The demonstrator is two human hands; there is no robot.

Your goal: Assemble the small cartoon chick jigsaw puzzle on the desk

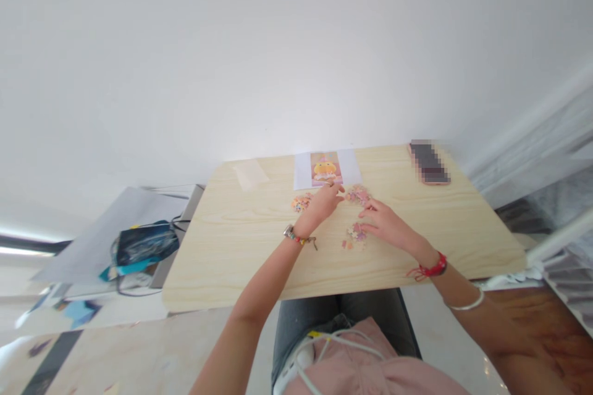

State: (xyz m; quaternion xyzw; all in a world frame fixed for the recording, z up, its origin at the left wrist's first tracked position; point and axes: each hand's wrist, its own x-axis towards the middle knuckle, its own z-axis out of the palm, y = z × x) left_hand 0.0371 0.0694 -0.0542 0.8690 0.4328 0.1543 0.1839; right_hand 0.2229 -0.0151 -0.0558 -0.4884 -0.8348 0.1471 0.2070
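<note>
Small jigsaw puzzle pieces lie in heaps on the wooden table. My left hand (326, 200) reaches over the middle, fingers apart, between an orange heap of puzzle pieces (301, 202) and a pink heap of puzzle pieces (358, 194). Its fingertips are close to the pink heap. My right hand (386, 223) has its fingers spread over a smaller heap of puzzle pieces (356, 233), which it partly covers. No piece can be made out in either hand. A few loose pieces (347, 245) sit just in front.
A printed sheet with an orange cartoon figure (326, 168) lies at the table's back. A pale, thin sheet (251, 174) is at back left, a phone (430, 163) at back right. The wall borders the table (222, 259); a dark bag (146, 244) rests left.
</note>
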